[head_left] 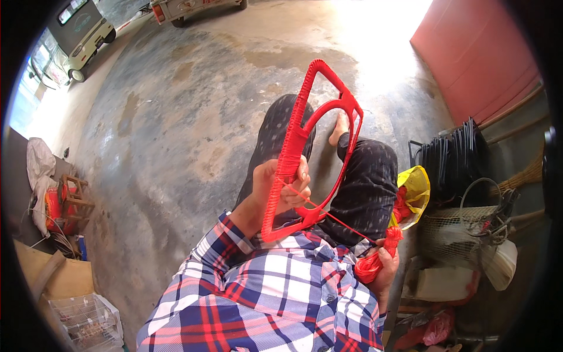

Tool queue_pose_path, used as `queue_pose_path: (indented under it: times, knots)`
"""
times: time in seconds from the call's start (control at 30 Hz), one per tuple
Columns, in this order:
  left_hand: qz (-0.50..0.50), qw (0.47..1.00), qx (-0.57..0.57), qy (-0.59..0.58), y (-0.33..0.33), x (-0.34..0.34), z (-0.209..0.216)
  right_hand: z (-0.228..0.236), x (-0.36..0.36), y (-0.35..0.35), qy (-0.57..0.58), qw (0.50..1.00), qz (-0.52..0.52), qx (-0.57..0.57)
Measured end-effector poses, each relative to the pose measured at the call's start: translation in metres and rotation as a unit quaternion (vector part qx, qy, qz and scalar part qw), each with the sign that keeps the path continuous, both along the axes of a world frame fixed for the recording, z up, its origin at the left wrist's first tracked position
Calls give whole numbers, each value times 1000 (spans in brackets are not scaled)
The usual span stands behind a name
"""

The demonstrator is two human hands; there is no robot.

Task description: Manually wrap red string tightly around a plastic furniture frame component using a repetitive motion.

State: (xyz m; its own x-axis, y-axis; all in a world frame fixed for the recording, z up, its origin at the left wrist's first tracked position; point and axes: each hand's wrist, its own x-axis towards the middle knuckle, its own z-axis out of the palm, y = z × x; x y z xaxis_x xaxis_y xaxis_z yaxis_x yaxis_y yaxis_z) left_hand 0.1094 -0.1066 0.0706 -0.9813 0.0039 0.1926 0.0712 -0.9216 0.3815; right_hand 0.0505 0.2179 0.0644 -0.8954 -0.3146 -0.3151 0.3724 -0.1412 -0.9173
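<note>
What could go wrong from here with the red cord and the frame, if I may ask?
The red cord stretches from the frame to the bundle in the right hand, so it might go slack if that hand loosened. The bundle's gathered strands could perhaps snag or tangle. The left hand grips the frame by one long side, so the frame might tilt if that grip slipped.

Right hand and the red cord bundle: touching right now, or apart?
Touching. The head view shows the right hand closed around the red cord bundle, with cord showing on both sides of the grip.
</note>
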Motion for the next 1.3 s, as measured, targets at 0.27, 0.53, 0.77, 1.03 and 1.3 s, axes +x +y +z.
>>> queue_pose_path:
  times: [0.27, 0.53, 0.77, 1.03, 1.3]
  knots:
    - [18, 997, 30, 69, -13, -1, 2, -1, -3, -3, 6, 1000, 23, 2]
    - [28, 991, 46, 123, -23, 4, 3, 16, -1, -14, 16, 995, 83, -61]
    - [32, 983, 56, 172, -27, 4, 3, 14, -1, -18, -6, 992, 114, -51]
    - [36, 980, 55, 190, -31, 1, 3, 13, 1, -12, -6, 993, 100, -60]
    - [41, 989, 23, 143, -29, 6, 2, 8, 8, -13, -35, 994, 73, -79]
